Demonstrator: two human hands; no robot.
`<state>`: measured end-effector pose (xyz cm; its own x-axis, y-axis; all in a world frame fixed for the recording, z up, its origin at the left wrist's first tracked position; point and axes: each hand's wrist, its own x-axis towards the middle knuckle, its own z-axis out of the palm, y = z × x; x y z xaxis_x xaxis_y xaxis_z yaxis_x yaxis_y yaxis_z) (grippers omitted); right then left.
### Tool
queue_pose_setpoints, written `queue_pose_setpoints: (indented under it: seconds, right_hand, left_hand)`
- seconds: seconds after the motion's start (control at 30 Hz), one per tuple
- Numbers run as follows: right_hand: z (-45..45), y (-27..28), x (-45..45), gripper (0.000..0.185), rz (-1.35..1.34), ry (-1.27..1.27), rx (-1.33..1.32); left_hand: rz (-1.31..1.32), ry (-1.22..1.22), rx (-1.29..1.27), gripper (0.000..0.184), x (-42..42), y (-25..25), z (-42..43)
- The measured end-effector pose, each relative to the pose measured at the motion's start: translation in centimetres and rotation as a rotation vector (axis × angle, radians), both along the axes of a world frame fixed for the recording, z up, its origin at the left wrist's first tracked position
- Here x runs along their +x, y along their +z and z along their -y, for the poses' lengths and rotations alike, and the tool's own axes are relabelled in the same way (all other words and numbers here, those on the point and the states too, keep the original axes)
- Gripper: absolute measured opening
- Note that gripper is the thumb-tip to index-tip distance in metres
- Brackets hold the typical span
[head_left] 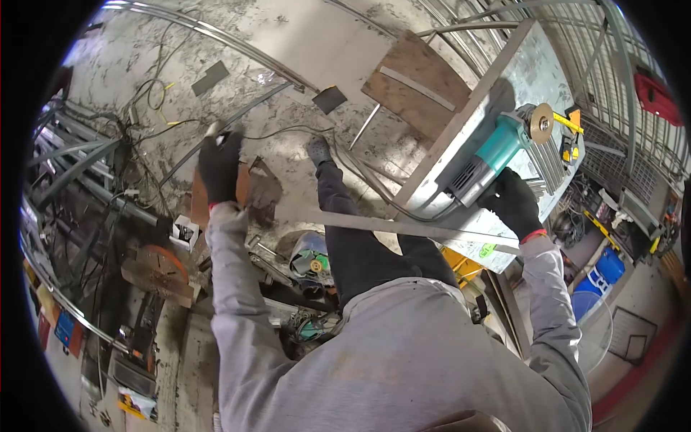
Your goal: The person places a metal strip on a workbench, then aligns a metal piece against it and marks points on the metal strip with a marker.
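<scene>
Tabletop (pixel 533 66) under teal grinder (pixel 494 155), right hand (pixel 515 204) beside it, fingers indistinct.

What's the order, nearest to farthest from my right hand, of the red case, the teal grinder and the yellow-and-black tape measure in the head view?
From your right hand:
1. Teal grinder: right beside it, on the worktop.
2. Yellow-and-black tape measure: beyond the grinder, near the worktop's edge.
3. Red case: far right, past the worktop.

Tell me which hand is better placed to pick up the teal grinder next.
Probably the right hand: it is right by the grinder at the table, while the left hand is far off, above the floor.
</scene>
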<state>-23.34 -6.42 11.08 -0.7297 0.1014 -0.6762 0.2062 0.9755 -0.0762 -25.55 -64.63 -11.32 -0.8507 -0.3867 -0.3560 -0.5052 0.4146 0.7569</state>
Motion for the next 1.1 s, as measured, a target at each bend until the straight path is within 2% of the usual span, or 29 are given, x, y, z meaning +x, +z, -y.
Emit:
queue_pose_setpoints:
  seconds: [0.03, 0.07, 0.13, 0.23, 0.3, 0.33, 0.37, 0.43, 0.53, 0.6, 0.73, 0.8, 0.83, 0.93, 1.0, 1.1]
  right_hand:
    - [-0.9, -0.7, 0.1, 0.061, 0.019, -0.031, -0.021]
    - [-0.9, -0.6, -0.3, 0.061, 0.022, -0.049, -0.005]
    - [-0.1, -0.1, -1.0, 0.057, 0.097, -0.005, 0.107]
    - [-0.3, -0.3, -0.9, 0.056, 0.119, -0.005, 0.129]
    - [-0.5, -0.4, -0.7, 0.054, 0.095, 0.055, 0.105]
    - [-0.4, -0.4, -0.8, 0.054, 0.102, 0.052, 0.102]
    - [-0.3, -0.5, -0.8, 0.052, 0.095, 0.084, 0.137]
    - [-0.1, -0.5, -1.1, 0.048, 0.090, 0.108, 0.128]
    - [0.1, -0.4, -1.0, 0.043, 0.067, 0.114, 0.148]
    - [0.1, -0.6, -0.9, 0.043, 0.067, 0.078, 0.164]
    - [-0.2, -0.5, -0.8, 0.044, 0.063, 0.006, 0.124]
    - [-0.4, -0.6, -0.8, 0.043, 0.031, -0.018, 0.089]
    - [-0.5, -0.6, -0.6, 0.042, 0.023, -0.019, 0.086]
    - [-0.4, -0.6, -1.1, 0.041, 0.020, -0.079, 0.047]
    - [-0.5, -0.5, -1.0, 0.042, 0.009, -0.020, 0.041]
    - [-0.5, -0.7, -1.0, 0.038, 0.010, -0.063, 0.056]
  left_hand:
    - [-0.016, -0.171, -0.056, 0.068, -2.1, -1.6, -1.2]
    - [-0.015, -0.188, -0.040, 0.068, -4.4, -2.1, -2.7]
    - [0.351, -0.536, -0.175, 0.080, -9.2, -2.4, -6.2]
    - [0.209, -0.780, -0.098, 0.088, -13.3, -10.4, -10.1]
    - [0.347, -0.947, -0.166, 0.093, -17.2, -11.8, -14.3]
    - [0.302, -0.947, -0.177, 0.096, -18.2, -13.3, -16.4]
    - [0.350, -0.986, -0.212, 0.100, -19.8, -12.4, -18.9]
    - [0.306, -0.949, -0.146, 0.109, -21.4, -15.4, -23.5]
    - [0.425, -0.933, -0.194, 0.110, -22.6, -15.8, -29.7]
    - [0.378, -0.829, -0.186, 0.090, -21.6, -18.3, -32.8]
    - [0.349, -0.743, -0.129, 0.079, -20.2, -22.2, -35.6]
    - [0.330, -0.732, -0.162, 0.067, -20.0, -22.8, -35.6]
    - [0.334, -0.724, -0.157, 0.055, -20.2, -23.0, -35.5]
    - [0.318, -0.748, -0.078, 0.055, -20.5, -23.6, -34.3]
    - [0.309, -0.737, -0.067, 0.053, -20.5, -24.1, -34.1]
    - [0.291, -0.768, -0.199, 0.052, -20.6, -24.5, -33.0]
